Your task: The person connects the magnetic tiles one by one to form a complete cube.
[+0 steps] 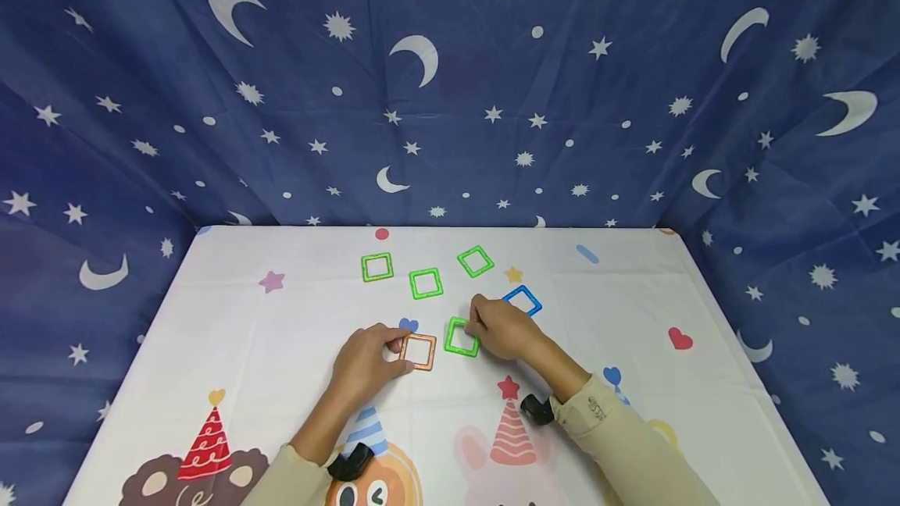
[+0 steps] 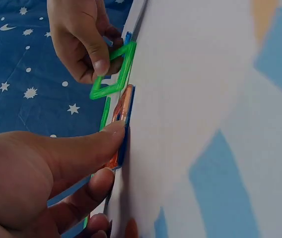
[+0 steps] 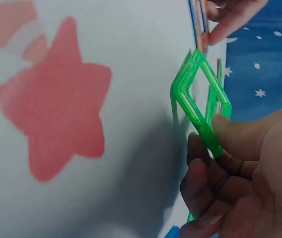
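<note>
My left hand (image 1: 369,361) pinches an orange square magnetic tile (image 1: 433,353) by its left side, between thumb and fingers. A blue layer (image 2: 124,148) lies flat against the underside of that orange tile in the left wrist view. To the right, my right hand (image 1: 502,328) pinches a green square magnetic tile (image 1: 449,336) at its right edge. In the right wrist view this green tile (image 3: 195,114) is tilted and raised off the cloth. A small gap separates the two held pieces in the head view.
Three loose green square tiles (image 1: 412,286) lie farther back on the white printed tablecloth (image 1: 598,311). Just behind my right hand lies a blue square tile (image 1: 532,297), partly covered by it. A dark blue starry curtain (image 1: 464,76) encloses the table's back and sides.
</note>
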`<state>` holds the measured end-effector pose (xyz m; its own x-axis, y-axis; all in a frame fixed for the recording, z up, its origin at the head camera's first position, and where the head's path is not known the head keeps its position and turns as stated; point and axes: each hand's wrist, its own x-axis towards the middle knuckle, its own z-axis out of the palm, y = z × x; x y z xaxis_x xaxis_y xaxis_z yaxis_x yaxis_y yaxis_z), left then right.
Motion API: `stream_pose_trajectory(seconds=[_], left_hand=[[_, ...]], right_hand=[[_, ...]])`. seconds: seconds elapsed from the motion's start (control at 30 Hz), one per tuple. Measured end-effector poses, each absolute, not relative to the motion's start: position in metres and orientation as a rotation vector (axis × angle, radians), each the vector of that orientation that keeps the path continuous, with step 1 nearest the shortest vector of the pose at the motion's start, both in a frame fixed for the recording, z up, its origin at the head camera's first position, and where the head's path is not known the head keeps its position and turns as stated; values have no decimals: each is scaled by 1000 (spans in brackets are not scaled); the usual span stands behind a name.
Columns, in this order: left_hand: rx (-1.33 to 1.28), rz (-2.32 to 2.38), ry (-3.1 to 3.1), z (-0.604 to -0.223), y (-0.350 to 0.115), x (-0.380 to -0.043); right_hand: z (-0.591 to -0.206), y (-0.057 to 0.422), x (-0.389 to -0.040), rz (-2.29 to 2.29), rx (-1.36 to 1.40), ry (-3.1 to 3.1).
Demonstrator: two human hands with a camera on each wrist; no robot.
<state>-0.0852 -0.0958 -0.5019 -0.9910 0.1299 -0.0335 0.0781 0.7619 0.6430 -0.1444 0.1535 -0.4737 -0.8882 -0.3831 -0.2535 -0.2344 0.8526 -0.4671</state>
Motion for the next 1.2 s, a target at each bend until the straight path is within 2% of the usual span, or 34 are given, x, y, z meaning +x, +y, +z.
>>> stream_pose_trajectory(seconds=[0.2,0.67,1.2], left_hand=[[163,1095,2836,-501,-90,-91],[181,1102,2910,-506,-87,-89],[172,1104,2871,-507,-91,-87]], right_hand=[[-471,166,-146,-815,-377,2646],[-472,171,-148,-1318,43,2294],[-478,146,-145,-1519,69,2193]])
